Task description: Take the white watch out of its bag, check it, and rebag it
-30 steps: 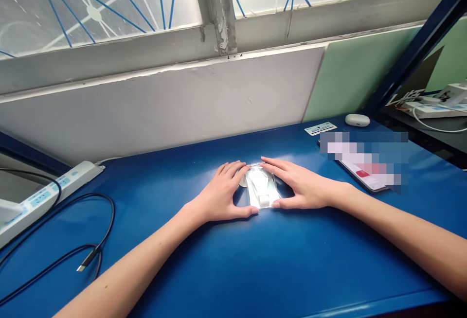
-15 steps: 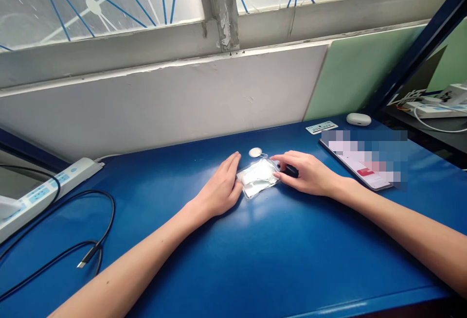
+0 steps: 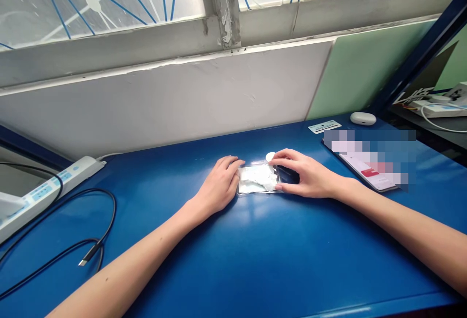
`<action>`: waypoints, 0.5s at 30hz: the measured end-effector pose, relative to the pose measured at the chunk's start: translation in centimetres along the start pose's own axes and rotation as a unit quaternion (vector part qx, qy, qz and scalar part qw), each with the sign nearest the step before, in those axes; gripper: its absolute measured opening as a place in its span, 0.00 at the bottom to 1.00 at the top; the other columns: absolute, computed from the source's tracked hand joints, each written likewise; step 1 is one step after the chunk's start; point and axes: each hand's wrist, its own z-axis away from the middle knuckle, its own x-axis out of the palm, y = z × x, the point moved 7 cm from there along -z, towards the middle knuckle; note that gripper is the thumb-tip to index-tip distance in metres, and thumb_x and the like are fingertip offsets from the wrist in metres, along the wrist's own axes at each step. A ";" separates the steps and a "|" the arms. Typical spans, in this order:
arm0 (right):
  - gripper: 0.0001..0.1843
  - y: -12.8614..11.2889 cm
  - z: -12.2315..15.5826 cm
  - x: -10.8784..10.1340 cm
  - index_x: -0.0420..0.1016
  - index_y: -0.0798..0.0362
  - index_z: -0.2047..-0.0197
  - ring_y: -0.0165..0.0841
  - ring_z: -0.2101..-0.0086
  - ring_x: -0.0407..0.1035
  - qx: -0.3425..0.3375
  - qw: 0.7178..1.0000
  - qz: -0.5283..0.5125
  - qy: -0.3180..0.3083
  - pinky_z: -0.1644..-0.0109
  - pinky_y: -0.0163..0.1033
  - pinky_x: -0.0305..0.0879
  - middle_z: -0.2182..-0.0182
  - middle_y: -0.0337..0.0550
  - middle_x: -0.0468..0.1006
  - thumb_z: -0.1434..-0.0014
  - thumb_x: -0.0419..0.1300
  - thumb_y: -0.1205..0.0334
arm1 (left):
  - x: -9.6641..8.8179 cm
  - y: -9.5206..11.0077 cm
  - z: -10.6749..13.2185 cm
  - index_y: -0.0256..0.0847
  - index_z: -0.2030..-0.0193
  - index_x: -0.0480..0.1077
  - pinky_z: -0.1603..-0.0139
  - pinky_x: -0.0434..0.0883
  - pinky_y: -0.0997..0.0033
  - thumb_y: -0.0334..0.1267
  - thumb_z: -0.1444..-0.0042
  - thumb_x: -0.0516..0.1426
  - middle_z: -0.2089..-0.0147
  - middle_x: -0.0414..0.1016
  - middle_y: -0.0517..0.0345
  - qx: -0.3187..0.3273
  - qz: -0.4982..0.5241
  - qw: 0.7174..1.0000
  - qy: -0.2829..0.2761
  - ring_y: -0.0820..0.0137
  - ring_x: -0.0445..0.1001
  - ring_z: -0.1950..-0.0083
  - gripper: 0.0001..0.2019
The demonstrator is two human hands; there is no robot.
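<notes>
A small clear plastic pouch (image 3: pixel 258 179) with crumpled white and silvery contents lies flat on the blue table (image 3: pixel 233 255), between my hands. My left hand (image 3: pixel 219 184) rests palm down with its fingers stretched out, touching the pouch's left edge. My right hand (image 3: pixel 306 174) grips the pouch's right end, index finger at the upper corner and thumb at the lower one. Just behind the pouch sits a white round disc (image 3: pixel 270 156), partly covered by my right index finger. What is inside the pouch is too small to make out.
At right lie a phone (image 3: pixel 368 167) with a partly blurred screen, a printed card (image 3: pixel 324 127) and a white earbud case (image 3: pixel 363 118). A power strip (image 3: pixel 54 191) and a black cable (image 3: pixel 113 211) are at left. A wall panel (image 3: pixel 182 104) borders the table's back.
The pouch has turned from tilted to nearly level with the table's back edge. My right thumb and index finger have spread wider. The white disc now appears farther right, partly behind my finger.
</notes>
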 end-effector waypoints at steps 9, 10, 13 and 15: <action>0.30 0.5 -0.1 0.2 0.70 0.47 0.37 0.51 0.42 0.68 0.014 1.000 -0.024 -0.004 0.40 0.57 0.68 0.41 0.54 0.73 0.39 0.62 0.46 | -0.4 0.5 0.1 0.39 0.34 0.64 0.32 0.61 0.43 0.52 0.35 0.53 0.31 0.61 0.40 0.009 0.030 0.997 -0.075 0.49 0.57 0.29 0.27; 0.31 0.6 -0.1 0.2 0.69 0.47 0.36 0.51 0.42 0.68 0.014 1.000 -0.026 -0.006 0.40 0.58 0.68 0.41 0.54 0.73 0.40 0.62 0.46 | -0.3 0.7 0.2 0.39 0.33 0.62 0.32 0.60 0.41 0.55 0.39 0.57 0.29 0.57 0.39 0.018 0.033 0.995 -0.090 0.46 0.54 0.28 0.32; 0.35 0.8 -0.1 0.3 0.66 0.50 0.34 0.52 0.41 0.67 0.015 0.999 -0.024 -0.022 0.39 0.59 0.67 0.39 0.57 0.71 0.41 0.64 0.45 | -0.1 0.8 0.3 0.36 0.32 0.60 0.30 0.57 0.39 0.57 0.45 0.62 0.27 0.54 0.35 0.030 0.024 0.994 -0.105 0.43 0.51 0.27 0.39; 0.39 0.9 -0.1 0.4 0.64 0.53 0.33 0.53 0.39 0.65 0.021 0.999 -0.017 -0.034 0.38 0.59 0.65 0.38 0.59 0.69 0.42 0.65 0.44 | 0.0 0.8 0.3 0.35 0.33 0.62 0.30 0.56 0.40 0.56 0.43 0.61 0.28 0.56 0.35 0.033 0.018 0.995 -0.098 0.44 0.52 0.27 0.37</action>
